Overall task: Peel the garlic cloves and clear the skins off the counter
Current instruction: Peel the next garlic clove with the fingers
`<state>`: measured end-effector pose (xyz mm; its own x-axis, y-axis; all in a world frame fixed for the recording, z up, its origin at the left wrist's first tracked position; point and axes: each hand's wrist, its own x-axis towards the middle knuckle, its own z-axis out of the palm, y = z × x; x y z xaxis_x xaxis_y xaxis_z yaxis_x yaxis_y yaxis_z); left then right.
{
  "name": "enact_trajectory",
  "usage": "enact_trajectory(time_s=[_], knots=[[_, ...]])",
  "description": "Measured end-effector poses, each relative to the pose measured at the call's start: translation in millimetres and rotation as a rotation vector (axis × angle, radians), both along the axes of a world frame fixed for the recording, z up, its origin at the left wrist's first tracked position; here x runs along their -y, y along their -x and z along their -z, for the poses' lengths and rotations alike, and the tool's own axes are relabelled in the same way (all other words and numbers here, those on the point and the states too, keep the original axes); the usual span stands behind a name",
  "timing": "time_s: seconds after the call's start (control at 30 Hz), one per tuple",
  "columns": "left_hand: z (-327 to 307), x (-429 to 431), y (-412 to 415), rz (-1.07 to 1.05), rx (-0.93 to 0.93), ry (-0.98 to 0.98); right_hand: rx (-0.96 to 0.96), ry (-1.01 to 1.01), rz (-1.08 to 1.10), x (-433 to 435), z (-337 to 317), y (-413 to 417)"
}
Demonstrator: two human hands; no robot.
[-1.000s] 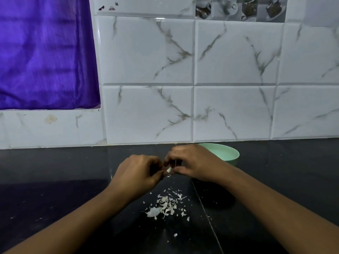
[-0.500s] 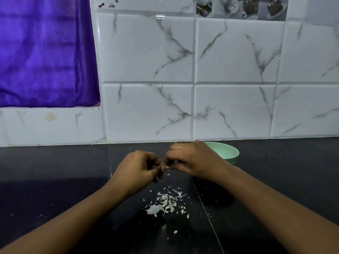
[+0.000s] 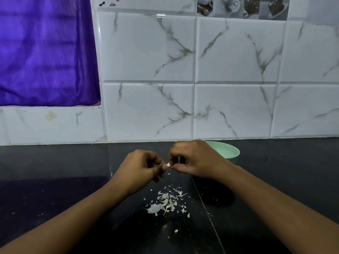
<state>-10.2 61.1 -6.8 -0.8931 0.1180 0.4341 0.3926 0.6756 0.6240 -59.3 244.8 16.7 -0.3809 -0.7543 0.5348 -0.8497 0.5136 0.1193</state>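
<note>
While your hands meet above the black counter [image 3: 55, 171], L hand [image 3: 139, 167] & R hand [image 3: 196, 158] both pinch a small white garlic clove [image 3: 168, 165] btwn thumb & fingertips, other fingers curled | skins [image 3: 166, 201] in loose pile on counter just below hands, few flecks nearer you | green bowl [image 3: 231, 153] behind R hand, by tiled wall [image 3: 146, 52]

Left hand [image 3: 139, 167] & right hand [image 3: 196, 158] pinch small white garlic clove [image 3: 168, 165] btwn them over glossy black surface [image 3: 55, 171]. Below: white papery skins [image 3: 166, 201] in a pile; pale green round bowl [image 3: 229, 152] behind.
</note>
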Motion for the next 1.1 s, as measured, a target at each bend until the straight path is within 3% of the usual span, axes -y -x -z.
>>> enact_trajectory(time_s=[0.13, 0.33, 0.5, 0.77, 0.97, 1.1], knots=[[0.5, 1.6, 2.7, 0.056, 0.094, -0.243, 0.137, -0.088, 0.137, -1.2, -2.4, 0.9], [3.8, 3.8, 6.1, 0.037, 0.097, -0.231, 0.464, -0.108, 0.159, -3.9, -2.9, 0.8], [4.4, 4.0, 6.7, 0.015, 0.042, -0.166, 0.417, 0.046, 0.233, -2.6, -5.1, -2.6], [4.2, 4.2, 4.6, -0.054, -0.038, -0.043, 0.494, -0.036, 0.168, -3.2, -9.5, -8.9], [2.9, 2.0, 0.4, -0.078, -0.084, -0.006, 0.62, 0.142, 0.152, -3.6, -10.5, -10.8], [1.2, 0.9, -1.3, -0.086, -0.097, 0.006, 0.595, 0.227, 0.156, -1.8, -12.1, -11.9]])
